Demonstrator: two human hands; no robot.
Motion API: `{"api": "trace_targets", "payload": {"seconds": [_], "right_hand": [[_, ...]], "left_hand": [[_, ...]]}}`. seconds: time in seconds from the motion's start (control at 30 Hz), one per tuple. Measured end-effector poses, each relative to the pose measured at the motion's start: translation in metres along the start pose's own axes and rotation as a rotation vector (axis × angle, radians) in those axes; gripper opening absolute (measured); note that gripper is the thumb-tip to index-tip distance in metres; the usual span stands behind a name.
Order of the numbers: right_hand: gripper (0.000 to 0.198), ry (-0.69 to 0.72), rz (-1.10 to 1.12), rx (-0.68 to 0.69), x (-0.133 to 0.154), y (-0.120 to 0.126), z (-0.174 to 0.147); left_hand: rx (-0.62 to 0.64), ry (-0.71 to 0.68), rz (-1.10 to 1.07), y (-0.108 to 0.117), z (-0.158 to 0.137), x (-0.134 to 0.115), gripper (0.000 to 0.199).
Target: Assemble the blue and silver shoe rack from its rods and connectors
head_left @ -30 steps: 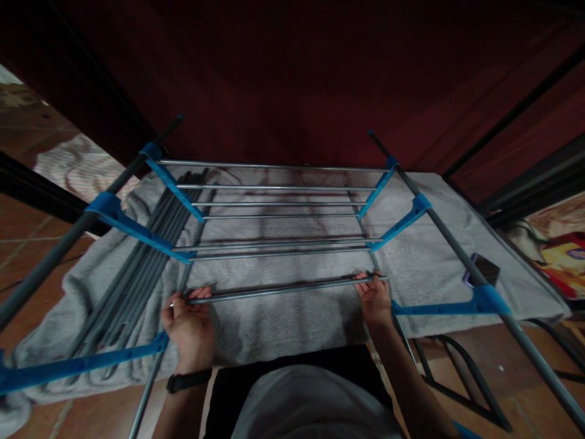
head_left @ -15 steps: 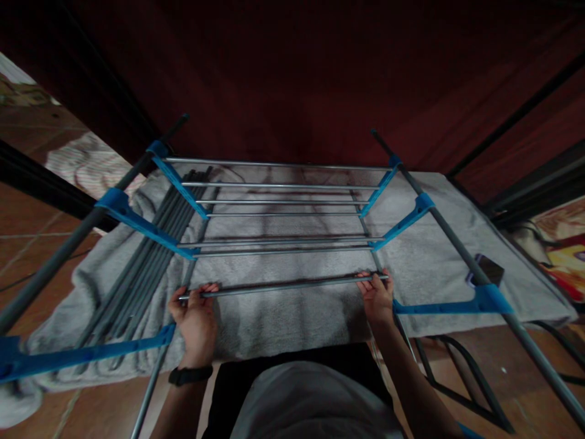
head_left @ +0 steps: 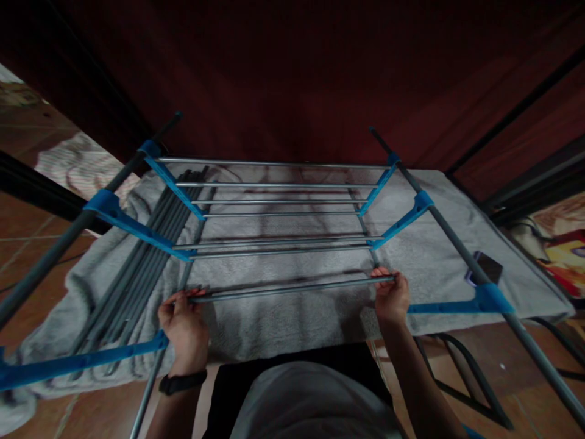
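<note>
A thin grey metal rod (head_left: 287, 290) lies crosswise between my hands, above a grey blanket. My left hand (head_left: 183, 320) pinches its left end, close to the inner grey post of the rack frame. At the other end, my right hand (head_left: 392, 297) grips the rod with curled fingers. Blue plastic brackets, such as the near left bracket (head_left: 86, 361) and the near right bracket (head_left: 452, 307), join the grey upright tubes. Farther back, several crossbars (head_left: 283, 185) span the blue brackets on both sides.
Several loose grey tubes (head_left: 141, 268) lie on the blanket (head_left: 292, 323) at left. A dark phone-like object (head_left: 485, 269) rests on it at right. Behind stands a dark red panel (head_left: 292, 79). A black metal frame (head_left: 466, 384) stands at lower right on the tiled floor.
My hands have moved farther apart along the rod: the left one slightly left and down, the right one to the right. The rod has shifted a little to the right.
</note>
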State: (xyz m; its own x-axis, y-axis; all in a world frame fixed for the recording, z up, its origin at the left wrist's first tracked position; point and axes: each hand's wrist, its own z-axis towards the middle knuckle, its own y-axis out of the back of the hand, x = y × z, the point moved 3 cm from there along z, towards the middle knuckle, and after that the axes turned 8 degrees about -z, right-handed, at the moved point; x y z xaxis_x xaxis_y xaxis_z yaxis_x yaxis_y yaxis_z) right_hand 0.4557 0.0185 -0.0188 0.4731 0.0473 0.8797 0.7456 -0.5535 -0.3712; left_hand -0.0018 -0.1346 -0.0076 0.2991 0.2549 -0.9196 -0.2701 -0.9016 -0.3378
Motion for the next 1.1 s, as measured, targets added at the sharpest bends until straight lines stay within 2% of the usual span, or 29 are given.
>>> {"api": "trace_targets", "payload": {"seconds": [0.2, 0.47, 0.63, 0.97, 1.1], "right_hand": [[0.007, -0.049, 0.060, 0.007, 0.008, -0.006, 0.011], [0.002, -0.105, 0.109, 0.029, 0.011, -0.005, 0.020], [0.008, -0.131, 0.128, 0.008, 0.013, -0.005, 0.024], [0.013, -0.178, 0.155, -0.013, 0.017, -0.001, 0.029], [0.013, -0.155, 0.183, -0.002, 0.020, 0.001, 0.032]], "left_hand": [[-0.014, 0.010, 0.057, 0.000, -0.003, -0.005, 0.008], [-0.043, -0.018, 0.076, -0.002, -0.006, -0.010, 0.014], [-0.092, 0.008, 0.082, 0.002, -0.003, -0.007, 0.016], [-0.023, -0.020, 0.202, -0.004, -0.009, -0.009, 0.026], [0.002, 0.014, 0.294, -0.004, -0.011, -0.010, 0.030]]}}
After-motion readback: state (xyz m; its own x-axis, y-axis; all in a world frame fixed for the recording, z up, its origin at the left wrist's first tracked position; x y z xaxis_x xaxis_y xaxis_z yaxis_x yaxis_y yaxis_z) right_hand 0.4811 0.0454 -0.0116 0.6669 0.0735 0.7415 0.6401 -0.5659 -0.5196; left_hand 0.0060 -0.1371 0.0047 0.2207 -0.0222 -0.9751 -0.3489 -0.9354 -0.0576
